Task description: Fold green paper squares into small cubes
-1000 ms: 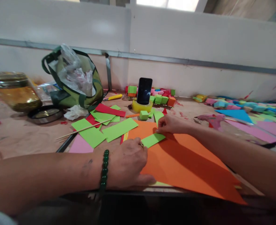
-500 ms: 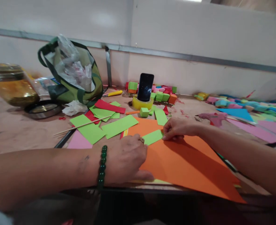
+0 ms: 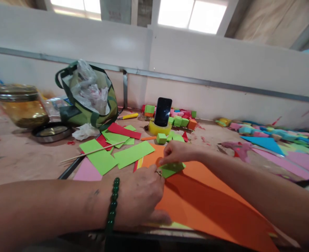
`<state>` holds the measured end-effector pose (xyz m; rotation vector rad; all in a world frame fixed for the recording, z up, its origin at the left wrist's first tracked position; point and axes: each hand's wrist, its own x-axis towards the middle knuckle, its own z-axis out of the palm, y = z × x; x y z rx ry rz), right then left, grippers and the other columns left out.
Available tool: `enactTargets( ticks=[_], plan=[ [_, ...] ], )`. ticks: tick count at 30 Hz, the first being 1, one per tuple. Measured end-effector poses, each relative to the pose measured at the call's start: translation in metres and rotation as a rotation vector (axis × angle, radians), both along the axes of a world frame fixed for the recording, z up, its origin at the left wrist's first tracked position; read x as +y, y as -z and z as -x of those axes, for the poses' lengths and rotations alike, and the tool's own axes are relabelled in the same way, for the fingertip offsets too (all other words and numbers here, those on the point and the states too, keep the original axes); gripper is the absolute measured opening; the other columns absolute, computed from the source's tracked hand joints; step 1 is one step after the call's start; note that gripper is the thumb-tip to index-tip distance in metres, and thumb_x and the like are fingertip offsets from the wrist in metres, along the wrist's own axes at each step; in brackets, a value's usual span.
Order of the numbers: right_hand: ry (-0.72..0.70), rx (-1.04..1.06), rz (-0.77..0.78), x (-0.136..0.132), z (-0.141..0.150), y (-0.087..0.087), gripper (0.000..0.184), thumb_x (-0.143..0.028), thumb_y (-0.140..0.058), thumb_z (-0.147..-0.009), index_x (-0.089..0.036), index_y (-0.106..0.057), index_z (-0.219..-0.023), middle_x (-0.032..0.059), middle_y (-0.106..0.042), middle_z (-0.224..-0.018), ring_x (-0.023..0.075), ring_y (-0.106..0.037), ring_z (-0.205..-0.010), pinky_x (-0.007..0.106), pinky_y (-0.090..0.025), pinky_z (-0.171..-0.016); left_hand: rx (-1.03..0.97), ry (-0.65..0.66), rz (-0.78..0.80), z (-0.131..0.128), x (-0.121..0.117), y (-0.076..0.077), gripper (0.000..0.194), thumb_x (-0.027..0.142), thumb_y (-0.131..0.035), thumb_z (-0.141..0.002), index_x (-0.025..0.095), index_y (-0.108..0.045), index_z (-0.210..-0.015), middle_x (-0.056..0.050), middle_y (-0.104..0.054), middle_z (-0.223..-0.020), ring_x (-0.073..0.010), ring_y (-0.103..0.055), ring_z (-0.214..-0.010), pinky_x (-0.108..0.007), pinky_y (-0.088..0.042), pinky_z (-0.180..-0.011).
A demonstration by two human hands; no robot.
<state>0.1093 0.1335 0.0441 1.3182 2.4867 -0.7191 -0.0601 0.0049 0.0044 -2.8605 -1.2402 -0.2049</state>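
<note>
My left hand [image 3: 140, 196] lies on the large orange sheet [image 3: 196, 196]. Its fingers are curled over the left end of a small green paper strip [image 3: 173, 169], and the thumb stretches along the sheet's near edge. Pinched closed, my right hand [image 3: 174, 152] is at the strip's upper left end, close to the left fingertips; its exact hold is partly hidden. The strip lies in the right hand's shadow. Just beyond the hands stands a small green paper cube [image 3: 161, 138]. A longer green strip [image 3: 135, 154] lies left of the orange sheet.
A phone [image 3: 163, 112] leans upright in a yellow tape roll [image 3: 159, 128], with several paper cubes behind. Left are a green bag [image 3: 109, 105], glass jar [image 3: 19, 105], wooden stick [image 3: 91, 151] and cutter knife [image 3: 129, 116]. A pink glue gun [image 3: 237, 147] lies right.
My right hand has moved left along the green strip, from its right end to its left end. My left hand stays on it. The view has tilted up, showing windows.
</note>
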Motion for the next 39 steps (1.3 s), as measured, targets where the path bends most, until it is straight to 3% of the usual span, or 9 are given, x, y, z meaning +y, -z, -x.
enactTargets(
  ticks=[5,12,15,19,24,28,31,35,39],
  plan=[
    [0.066,-0.011,0.161,0.011,-0.009,0.013,0.036,-0.048,-0.066,-0.067,-0.018,-0.051,-0.055,-0.0049,-0.045,-0.045,0.0077,-0.036,-0.045,0.023,-0.027,-0.045,0.001,-0.014,0.016,-0.001,0.001,0.000,0.064,0.073,-0.040,-0.079,0.016,-0.065,-0.095,-0.012,-0.059,-0.082,-0.0243,-0.055,-0.074,-0.035,-0.047,-0.065],
    [0.170,0.018,0.142,0.022,-0.054,0.013,0.038,-0.052,-0.061,-0.069,-0.017,-0.053,-0.057,-0.0030,-0.046,-0.046,0.0086,-0.036,-0.046,0.024,-0.025,-0.045,-0.009,0.022,-0.015,0.000,0.004,0.003,0.061,0.071,-0.044,-0.079,0.015,-0.065,-0.093,-0.011,-0.058,-0.082,-0.0243,-0.054,-0.076,-0.037,-0.046,-0.067],
    [0.154,0.013,0.049,0.020,-0.068,0.008,0.044,-0.058,-0.059,-0.070,-0.017,-0.053,-0.056,-0.0017,-0.048,-0.049,0.0091,-0.039,-0.049,0.023,-0.027,-0.047,-0.019,0.054,-0.016,0.001,0.007,0.005,0.061,0.071,-0.045,-0.079,0.015,-0.065,-0.091,-0.012,-0.059,-0.085,-0.0253,-0.054,-0.081,-0.037,-0.046,-0.071],
    [0.138,0.081,-0.059,0.011,-0.064,0.003,0.050,-0.066,-0.056,-0.070,-0.017,-0.054,-0.060,-0.0021,-0.047,-0.051,0.0087,-0.037,-0.048,0.024,-0.026,-0.046,-0.016,0.083,-0.012,0.002,0.010,0.008,0.061,0.071,-0.044,-0.079,0.015,-0.064,-0.089,-0.011,-0.060,-0.079,-0.0255,-0.054,-0.079,-0.037,-0.045,-0.069],
    [0.042,-0.011,0.009,-0.002,-0.049,0.015,0.042,-0.057,-0.063,-0.069,-0.017,-0.056,-0.059,-0.0023,-0.050,-0.053,0.0095,-0.040,-0.052,0.023,-0.027,-0.047,0.000,0.077,-0.013,0.001,0.008,0.003,0.060,0.071,-0.045,-0.079,0.016,-0.065,-0.091,-0.011,-0.062,-0.080,-0.0252,-0.054,-0.078,-0.036,-0.044,-0.067],
    [0.037,-0.014,0.022,0.000,-0.061,0.018,0.039,-0.052,-0.061,-0.073,-0.017,-0.055,-0.058,-0.0015,-0.052,-0.051,0.0093,-0.041,-0.050,0.024,-0.027,-0.047,0.045,0.087,0.004,-0.002,0.009,-0.009,0.056,0.068,-0.051,-0.078,0.016,-0.066,-0.090,-0.011,-0.063,-0.078,-0.0251,-0.054,-0.076,-0.034,-0.043,-0.063],
    [0.035,0.041,0.096,0.004,-0.075,0.015,0.039,-0.053,-0.061,-0.074,-0.016,-0.057,-0.059,-0.0011,-0.054,-0.051,0.0092,-0.044,-0.050,0.022,-0.029,-0.048,0.048,0.092,0.040,-0.004,0.013,-0.014,0.053,0.067,-0.051,-0.079,0.016,-0.066,-0.084,-0.010,-0.062,-0.076,-0.0245,-0.055,-0.077,-0.033,-0.042,-0.063],
    [0.066,0.181,0.336,0.013,-0.086,0.018,0.035,-0.049,-0.065,-0.072,-0.016,-0.056,-0.067,-0.0032,-0.053,-0.052,0.0069,-0.042,-0.046,0.020,-0.027,-0.042,-0.002,0.012,0.052,-0.008,0.025,-0.008,0.042,0.055,-0.049,-0.087,0.017,-0.063,-0.075,-0.006,-0.061,-0.075,-0.0203,-0.057,-0.074,-0.030,-0.040,-0.061],
    [0.121,0.349,0.442,0.016,-0.090,0.027,0.033,-0.046,-0.066,-0.073,-0.017,-0.052,-0.076,-0.0040,-0.056,-0.059,0.0054,-0.041,-0.043,0.018,-0.025,-0.036,-0.116,-0.065,0.028,-0.010,0.039,0.006,0.036,0.052,-0.057,-0.083,0.017,-0.064,-0.088,-0.005,-0.060,-0.085,-0.0180,-0.056,-0.071,-0.028,-0.040,-0.059]
  ],
)
